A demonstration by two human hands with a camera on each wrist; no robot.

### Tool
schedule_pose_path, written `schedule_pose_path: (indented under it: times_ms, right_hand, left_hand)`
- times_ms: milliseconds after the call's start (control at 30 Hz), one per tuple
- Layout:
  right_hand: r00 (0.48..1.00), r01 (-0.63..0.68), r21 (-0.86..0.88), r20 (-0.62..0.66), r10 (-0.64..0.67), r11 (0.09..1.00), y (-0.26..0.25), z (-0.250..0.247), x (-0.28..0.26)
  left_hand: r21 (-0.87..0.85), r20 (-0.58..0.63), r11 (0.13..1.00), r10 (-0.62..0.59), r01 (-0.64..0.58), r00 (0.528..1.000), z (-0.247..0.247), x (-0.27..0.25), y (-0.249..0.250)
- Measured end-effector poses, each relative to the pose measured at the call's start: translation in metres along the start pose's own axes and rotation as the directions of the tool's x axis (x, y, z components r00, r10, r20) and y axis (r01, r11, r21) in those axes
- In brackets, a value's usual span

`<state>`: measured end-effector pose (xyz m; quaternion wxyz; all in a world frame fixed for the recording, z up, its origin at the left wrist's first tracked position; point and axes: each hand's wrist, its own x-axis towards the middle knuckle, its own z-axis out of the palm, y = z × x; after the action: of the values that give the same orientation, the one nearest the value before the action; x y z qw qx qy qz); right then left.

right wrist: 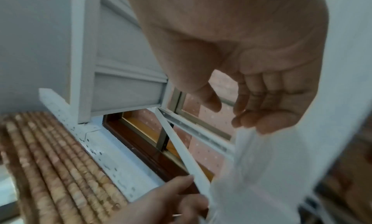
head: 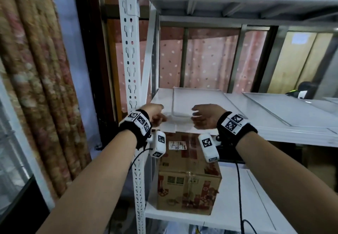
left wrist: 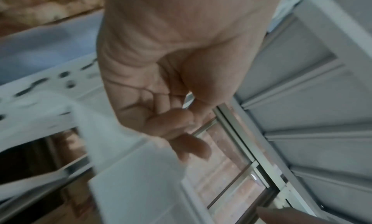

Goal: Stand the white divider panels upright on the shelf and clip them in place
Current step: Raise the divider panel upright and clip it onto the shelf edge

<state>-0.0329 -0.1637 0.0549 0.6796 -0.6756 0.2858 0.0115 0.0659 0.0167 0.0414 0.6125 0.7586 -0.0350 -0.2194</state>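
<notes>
Several white divider panels point(head: 199, 100) lie flat in a stack at the left front of the middle shelf point(head: 274, 126). My left hand point(head: 161, 116) is at the stack's front left corner, my right hand point(head: 195, 116) at its front edge a little to the right. In the left wrist view my left hand point(left wrist: 191, 124) hangs loosely curled over a panel point(left wrist: 136, 187) with nothing between thumb and fingers. My right hand point(right wrist: 231, 111) is loosely curled too, its fingertips point(right wrist: 251, 124) just at a panel's point(right wrist: 271, 171) edge. Blur hides any contact.
More flat panels point(head: 292, 104) lie further right on the shelf. A perforated white upright post point(head: 130, 69) stands just left of my left hand. The upper shelf's underside point(head: 237, 5) is overhead. A cardboard box point(head: 188, 179) sits on the shelf below. A patterned curtain point(head: 36, 69) hangs at left.
</notes>
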Motion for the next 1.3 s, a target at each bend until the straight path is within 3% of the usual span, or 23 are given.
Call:
schedule_pose_path:
  times_ms: [67, 133, 233, 267, 367, 433, 533, 733, 900, 1033, 1167, 1233, 1300]
  right_hand:
    - [0.977, 0.124, -0.150, -0.152, -0.147, 0.981, -0.018, -0.021, 0.004]
    - [0.905, 0.166, -0.450, -0.284, -0.317, 0.877, -0.029, -0.043, 0.006]
    - [0.846, 0.023, -0.704, -0.365, -0.390, 0.710, -0.027, -0.078, 0.006]
    - [0.840, -0.025, -0.769, -0.363, -0.404, 0.639, -0.021, -0.088, 0.008]
    - [0.861, -0.156, -0.947, -0.269, -0.431, 0.280, -0.003, -0.107, 0.007]
    - [0.858, -0.203, -0.966, -0.255, -0.445, 0.163, -0.002, -0.110, 0.008]
    - [0.923, -0.210, -0.977, -0.188, -0.336, -0.030, -0.011, -0.119, 0.018]
    - [0.906, -0.090, -0.995, -0.068, -0.419, -0.034, -0.031, -0.140, 0.023]
    - [0.898, -0.223, -0.954, -0.121, -0.424, -0.199, -0.016, -0.127, 0.023]
    - [0.898, -0.239, -0.955, -0.147, -0.415, -0.177, -0.018, -0.126, 0.025]
    - [0.896, -0.233, -0.972, -0.204, -0.395, -0.026, -0.023, -0.136, 0.030]
    - [0.876, -0.222, -0.966, -0.258, -0.408, 0.134, -0.031, -0.142, 0.047]
    - [0.828, -0.106, -0.893, -0.323, -0.459, 0.437, -0.047, -0.131, 0.038]
  left_hand:
    - [0.095, -0.042, 0.981, 0.173, -0.169, 0.984, 0.012, -0.004, 0.024]
    - [0.222, -0.093, 0.923, 0.341, -0.315, 0.935, 0.030, -0.004, 0.041]
    - [0.651, -0.056, 0.669, 0.513, -0.358, 0.857, 0.060, 0.002, 0.051]
    - [0.722, -0.005, 0.596, 0.513, -0.352, 0.858, 0.071, 0.007, 0.051]
    - [0.812, 0.161, 0.467, 0.399, -0.351, 0.903, 0.094, 0.021, 0.041]
    - [0.846, 0.199, 0.424, 0.311, -0.323, 0.929, 0.104, 0.026, 0.037]
    - [0.866, 0.200, 0.410, 0.243, -0.287, 0.949, 0.116, 0.029, 0.035]
    - [0.883, 0.223, 0.360, 0.243, -0.302, 0.944, 0.119, 0.023, 0.037]
    - [0.895, 0.246, 0.308, 0.260, -0.322, 0.934, 0.111, 0.022, 0.037]
    - [0.839, 0.266, 0.402, 0.283, -0.366, 0.922, 0.099, 0.022, 0.033]
    - [0.740, 0.238, 0.561, 0.298, -0.371, 0.924, 0.086, 0.029, 0.031]
    - [0.719, 0.247, 0.580, 0.303, -0.384, 0.920, 0.084, 0.031, 0.030]
    - [0.733, 0.263, 0.550, 0.316, -0.401, 0.912, 0.084, 0.032, 0.031]
